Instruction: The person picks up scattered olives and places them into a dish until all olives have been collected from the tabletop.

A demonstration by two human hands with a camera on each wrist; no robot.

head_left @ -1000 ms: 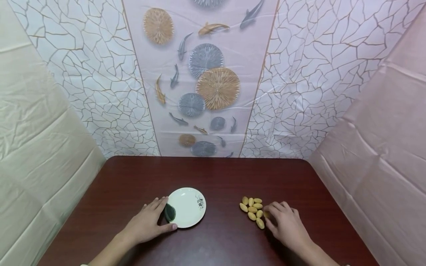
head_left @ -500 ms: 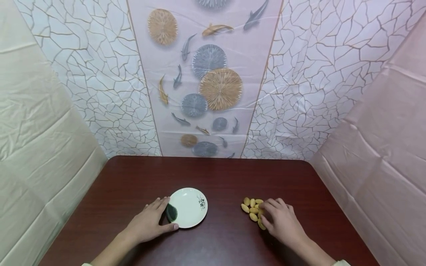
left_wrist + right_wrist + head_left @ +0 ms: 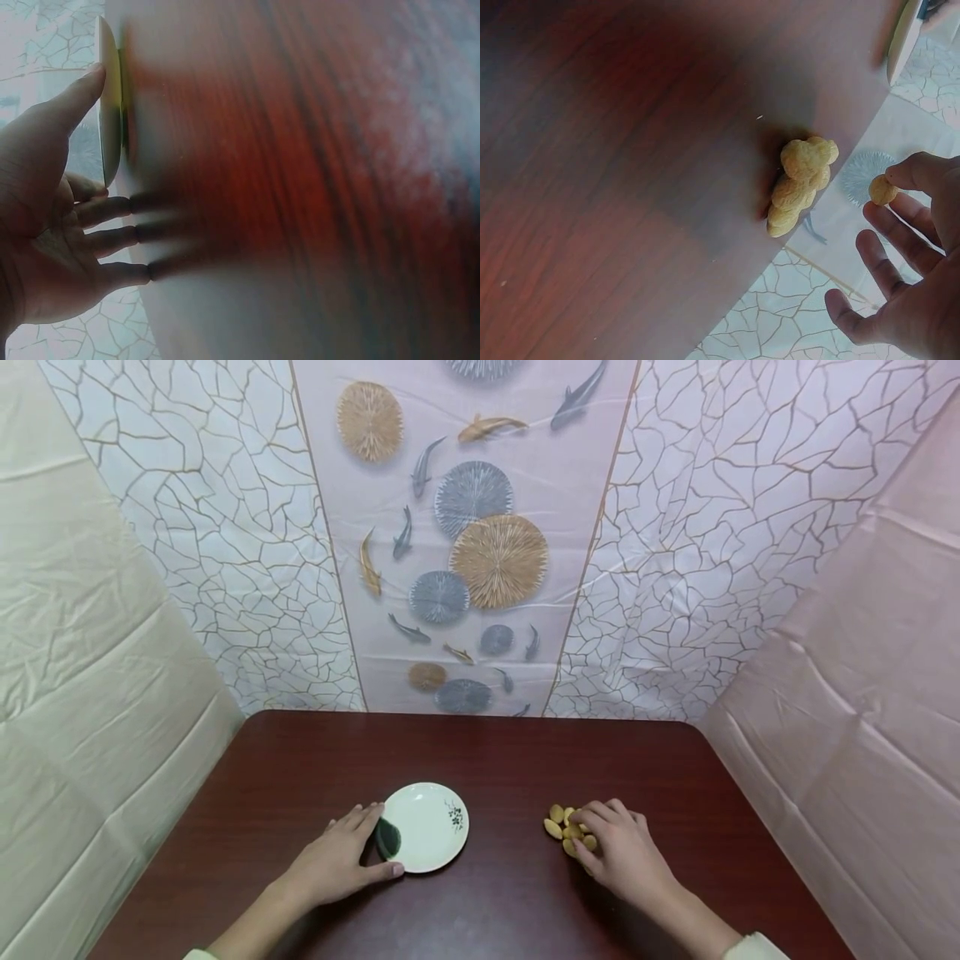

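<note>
In the head view my left hand (image 3: 333, 862) lies at the left rim of a white plate (image 3: 431, 827) with a dark green patch and a small floral print. Its thumb and index finger touch the rim, and the other fingers extend loosely, as the left wrist view shows. Over the right side of a cluster of yellow-brown oval pieces (image 3: 552, 828) is my right hand (image 3: 630, 860), hiding part of it. The right wrist view shows one such piece (image 3: 883, 190) pinched between thumb and index finger, apart from the cluster (image 3: 799, 187).
The dark red-brown table (image 3: 487, 760) carries the plate left of centre and the cluster to its right. Behind it hangs a patterned cloth (image 3: 465, 643), and pale cloth walls (image 3: 847, 677) close in both sides.
My right hand has moved left from beside the cluster to over its right part. The piece at the cluster's lower end is no longer seen there. My left hand stays at the plate.
</note>
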